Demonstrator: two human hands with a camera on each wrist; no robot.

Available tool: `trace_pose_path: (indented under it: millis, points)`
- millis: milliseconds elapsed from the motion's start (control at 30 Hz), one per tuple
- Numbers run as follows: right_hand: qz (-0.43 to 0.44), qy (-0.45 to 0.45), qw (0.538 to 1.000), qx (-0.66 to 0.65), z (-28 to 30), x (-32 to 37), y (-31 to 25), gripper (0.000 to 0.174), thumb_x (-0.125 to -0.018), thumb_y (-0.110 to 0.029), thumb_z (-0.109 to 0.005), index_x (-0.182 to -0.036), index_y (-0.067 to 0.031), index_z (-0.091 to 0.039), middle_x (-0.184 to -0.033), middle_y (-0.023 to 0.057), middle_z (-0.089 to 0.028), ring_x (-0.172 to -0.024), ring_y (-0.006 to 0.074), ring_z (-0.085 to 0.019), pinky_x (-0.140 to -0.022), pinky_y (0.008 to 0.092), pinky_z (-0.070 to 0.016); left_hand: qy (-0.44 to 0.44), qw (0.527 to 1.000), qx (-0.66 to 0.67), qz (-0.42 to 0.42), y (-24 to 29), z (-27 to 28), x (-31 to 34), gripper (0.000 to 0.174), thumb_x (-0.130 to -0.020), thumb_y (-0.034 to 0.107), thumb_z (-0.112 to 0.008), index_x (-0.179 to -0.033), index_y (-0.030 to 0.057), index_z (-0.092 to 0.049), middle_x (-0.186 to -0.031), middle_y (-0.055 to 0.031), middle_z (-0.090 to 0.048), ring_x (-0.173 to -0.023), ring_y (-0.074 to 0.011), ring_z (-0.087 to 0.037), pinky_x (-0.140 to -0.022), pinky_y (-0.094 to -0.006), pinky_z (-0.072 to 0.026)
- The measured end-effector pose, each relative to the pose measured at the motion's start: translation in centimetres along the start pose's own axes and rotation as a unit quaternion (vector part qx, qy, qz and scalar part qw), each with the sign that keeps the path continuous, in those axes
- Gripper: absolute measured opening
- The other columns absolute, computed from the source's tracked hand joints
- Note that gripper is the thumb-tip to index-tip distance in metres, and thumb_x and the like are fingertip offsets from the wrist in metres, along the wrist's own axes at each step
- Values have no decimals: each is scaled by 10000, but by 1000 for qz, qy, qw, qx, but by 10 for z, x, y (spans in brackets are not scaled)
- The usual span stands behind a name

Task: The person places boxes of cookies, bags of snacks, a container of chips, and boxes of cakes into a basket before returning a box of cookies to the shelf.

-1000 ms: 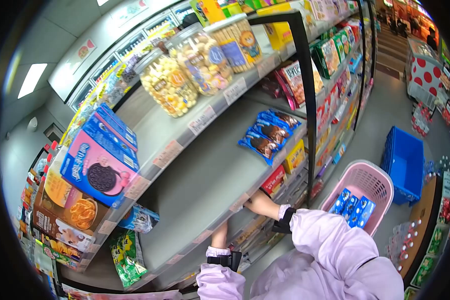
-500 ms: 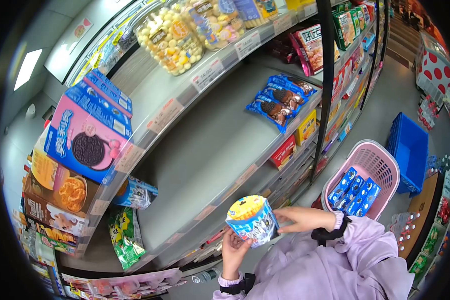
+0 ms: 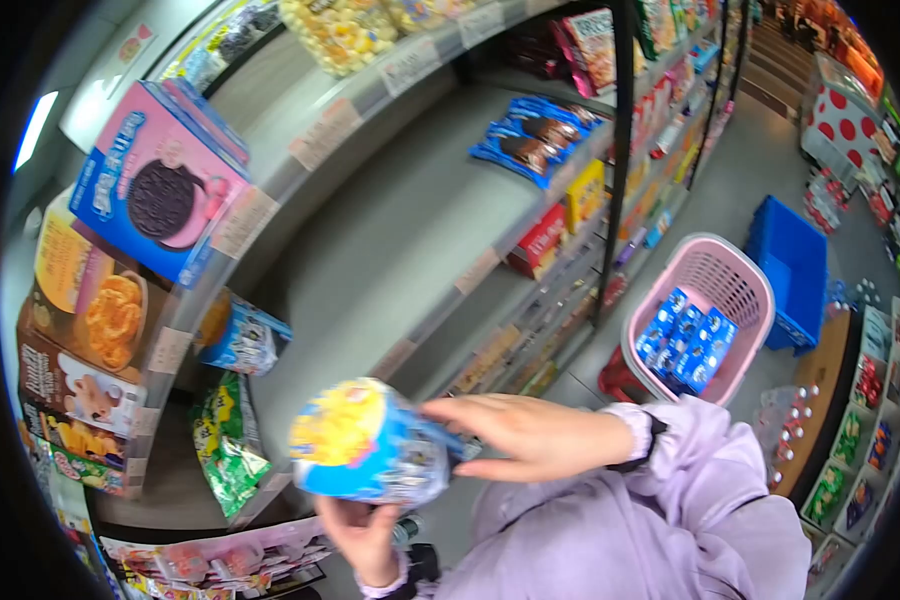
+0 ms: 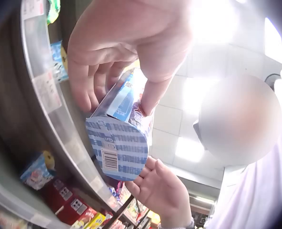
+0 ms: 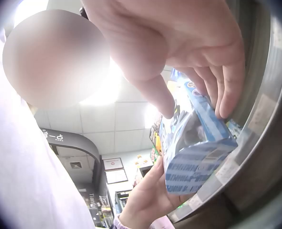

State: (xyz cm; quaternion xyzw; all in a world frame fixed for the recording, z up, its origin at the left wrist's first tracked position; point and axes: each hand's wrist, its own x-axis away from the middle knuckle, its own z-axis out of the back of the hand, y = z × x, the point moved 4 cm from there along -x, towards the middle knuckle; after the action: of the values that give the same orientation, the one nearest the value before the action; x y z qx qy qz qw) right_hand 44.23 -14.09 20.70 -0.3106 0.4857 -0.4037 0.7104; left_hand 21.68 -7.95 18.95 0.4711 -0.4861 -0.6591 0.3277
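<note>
As the blue snack pack (image 3: 370, 443) is held in mid-air before the front edge of the shelf (image 3: 475, 270), with the fingers of the left hand (image 3: 362, 535) and right hand (image 3: 515, 437) both clamped round it, an even, gentle grip should avoid crushing it.

The snack carton (image 3: 370, 455) is a closed blue-and-white printed box with a bright yellow end face, while its opposite end is blue-and-white striped and carries a barcode (image 4: 110, 160). It is held in the air in front of the person's chest, tipped over on its side, with the yellow end towards the shelves and blurred in the head view. The left hand (image 3: 365, 535) grips it from below, and the right hand (image 3: 530, 440) pinches its other end between thumb and fingers.
</note>
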Motion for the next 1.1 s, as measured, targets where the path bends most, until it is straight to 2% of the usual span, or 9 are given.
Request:
trace_pose_path:
  millis: [167, 233, 367, 400, 533, 700, 900, 933, 1100]
  points:
    - [64, 30, 997, -11, -30, -37, -14, 633, -785, -129, -621, -1293, 84, -309, -1203, 257, -471, -1115, 400, -467, -954, 430, -375, 34, 993, -83, -77, 25, 54, -13, 761, -763, 290, -750, -1317, -58, -362, -1213, -127, -506, -1059, -193, -510, -885, -310, -416]
    - [124, 80, 989, 6, -37, -55, -13, 641, -780, -144, -619, -1282, 107, -307, -1161, 288, -489, -1094, 413, -483, -941, 431, -385, 52, 995, -78, -46, 30, 70, -17, 748, -755, 165, -754, -1325, -69, -330, -1247, -146, -472, -1094, -212, -503, -904, -319, -424]
    - [63, 110, 992, 2, -43, -81, -11, 647, -785, -169, -620, -1275, 114, -305, -1143, 316, -506, -1074, 430, -505, -933, 433, -403, 88, 990, -57, -89, 29, 72, -38, 696, -796, 27, -679, -1365, -44, -285, -1294, -158, -442, -1111, -234, -505, -913, -335, -439]
    - [63, 112, 991, 36, -45, -86, -7, 662, -804, -199, -628, -1303, 86, -300, -1164, 276, -507, -1057, 379, -522, -895, 410, -429, 75, 993, -49, -76, 29, 68, -41, 688, -804, 36, -676, -1363, -41, -283, -1301, -152, -429, -1113, -225, -504, -915, -328, -437]
    - [23, 116, 992, 45, -54, -109, 10, 687, -826, -294, -653, -1314, 67, -331, -1192, 229, -502, -1023, 284, -539, -786, 330, -483, 42, 998, -33, -20, 33, 67, -56, 597, -829, 53, -657, -1322, -38, -335, -1158, -124, -537, -1004, -174, -563, -865, -286, -459]
    - [19, 108, 988, 107, -64, -145, 21, 713, -821, -315, -663, -1302, 87, -324, -1232, 243, -468, -1018, 301, -543, -840, 355, -466, -10, 986, -167, -21, 34, 87, -89, 503, -823, 58, -661, -1245, -39, -404, -1053, -111, -589, -891, -117, -603, -738, -248, -499]
    - [20, 131, 982, 132, -75, -189, 42, 607, -771, -274, -661, -1143, 122, -388, -1072, 305, -532, -1012, 432, -537, -851, 436, -454, 25, 926, -372, -59, 18, 113, -132, 410, -754, 113, -724, -1059, -57, -509, -976, -128, -590, -770, -187, -607, -671, -296, -494]
    - [6, 130, 983, 131, -76, -193, 45, 597, -763, -267, -664, -1130, 121, -396, -1065, 310, -534, -1001, 431, -545, -841, 436, -461, 46, 905, -414, -86, 15, 113, -134, 401, -710, 138, -748, -979, -56, -524, -898, -156, -589, -735, -272, -593, -660, -352, -478]
    - [-24, 115, 984, 132, -79, -197, 56, 589, -776, -232, -666, -1176, 106, -398, -1081, 296, -543, -1011, 407, -550, -849, 415, -458, 53, 825, -553, -103, 24, 104, -132, 441, -688, 165, -756, -987, -51, -515, -825, -197, -607, -782, -349, -588, -690, -408, -471]
